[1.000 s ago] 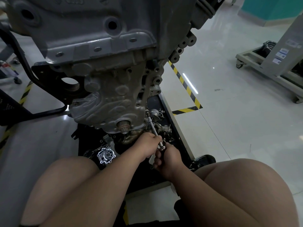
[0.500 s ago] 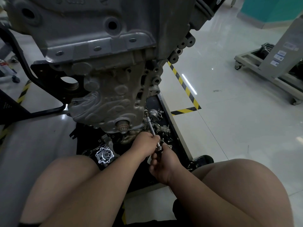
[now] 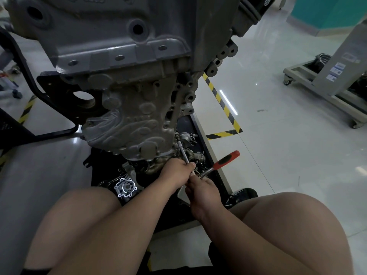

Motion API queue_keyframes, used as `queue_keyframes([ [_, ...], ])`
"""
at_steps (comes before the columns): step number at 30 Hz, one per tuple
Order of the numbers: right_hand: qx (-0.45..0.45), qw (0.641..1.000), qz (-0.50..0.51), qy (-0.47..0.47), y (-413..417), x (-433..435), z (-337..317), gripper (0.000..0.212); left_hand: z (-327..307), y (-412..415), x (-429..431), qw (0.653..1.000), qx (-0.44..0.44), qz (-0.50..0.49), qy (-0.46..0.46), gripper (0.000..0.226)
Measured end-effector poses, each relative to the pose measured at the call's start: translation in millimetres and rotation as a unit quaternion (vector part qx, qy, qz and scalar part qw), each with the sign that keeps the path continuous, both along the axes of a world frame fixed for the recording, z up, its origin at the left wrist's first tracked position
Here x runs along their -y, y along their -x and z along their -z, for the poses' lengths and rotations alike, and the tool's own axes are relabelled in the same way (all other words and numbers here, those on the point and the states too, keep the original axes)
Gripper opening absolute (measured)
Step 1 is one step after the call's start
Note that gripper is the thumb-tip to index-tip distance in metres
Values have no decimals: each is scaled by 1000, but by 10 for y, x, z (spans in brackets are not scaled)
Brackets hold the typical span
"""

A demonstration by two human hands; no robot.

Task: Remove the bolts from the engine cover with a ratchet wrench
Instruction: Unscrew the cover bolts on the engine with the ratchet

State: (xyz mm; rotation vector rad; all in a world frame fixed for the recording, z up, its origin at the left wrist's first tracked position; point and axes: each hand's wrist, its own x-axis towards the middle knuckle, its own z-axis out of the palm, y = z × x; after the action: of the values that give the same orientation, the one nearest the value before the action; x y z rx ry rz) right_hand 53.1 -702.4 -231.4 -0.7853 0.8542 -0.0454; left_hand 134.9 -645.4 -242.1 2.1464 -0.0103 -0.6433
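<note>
The grey engine cover (image 3: 129, 124) hangs low on the engine block, just above my hands. A thin steel extension bar (image 3: 183, 153) runs from the cover's lower right edge down to the ratchet wrench (image 3: 225, 160), whose red and black handle sticks out to the right. My left hand (image 3: 176, 171) grips the lower part of the bar. My right hand (image 3: 204, 190) sits just below and holds the wrench at its head, with the handle free. The bolt under the socket is hidden.
A black tray (image 3: 215, 175) under the engine holds loose clamps and fittings, with a silver pump housing (image 3: 125, 188) at its left. My bare knees frame the bottom. A wheeled grey cart (image 3: 327, 86) stands at the right. Yellow-black tape (image 3: 222, 104) marks the floor.
The red and black handle has swung out to the right and now shows; before it was hidden at my right hand. Both hands stay at the bar and wrench head.
</note>
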Motion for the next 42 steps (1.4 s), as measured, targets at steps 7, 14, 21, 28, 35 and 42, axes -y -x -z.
queue_keyframes([
  [7, -19, 1000, -20, 3, 5, 0, 25, 25, 2, 8, -9, 998, -38, -13, 47, 33],
  [14, -96, 990, -104, -6, -5, 19, 74, 45, -4, -3, -13, 999, -44, -6, 23, 30],
  [21, -112, 984, -138, -17, -34, -10, 88, 58, -7, -5, -41, 999, -43, -15, 29, 30],
  [28, -97, 987, -132, 0, -35, 16, 115, 51, -5, 3, -34, 1000, -10, -10, -7, 35],
  [35, -53, 991, -75, 101, 7, 19, 166, 32, -26, 3, -27, 1000, 8, -5, -14, 39],
  [42, -34, 980, -47, 189, 11, 1, 190, 23, -42, 4, -20, 1000, 12, -8, -4, 38],
])
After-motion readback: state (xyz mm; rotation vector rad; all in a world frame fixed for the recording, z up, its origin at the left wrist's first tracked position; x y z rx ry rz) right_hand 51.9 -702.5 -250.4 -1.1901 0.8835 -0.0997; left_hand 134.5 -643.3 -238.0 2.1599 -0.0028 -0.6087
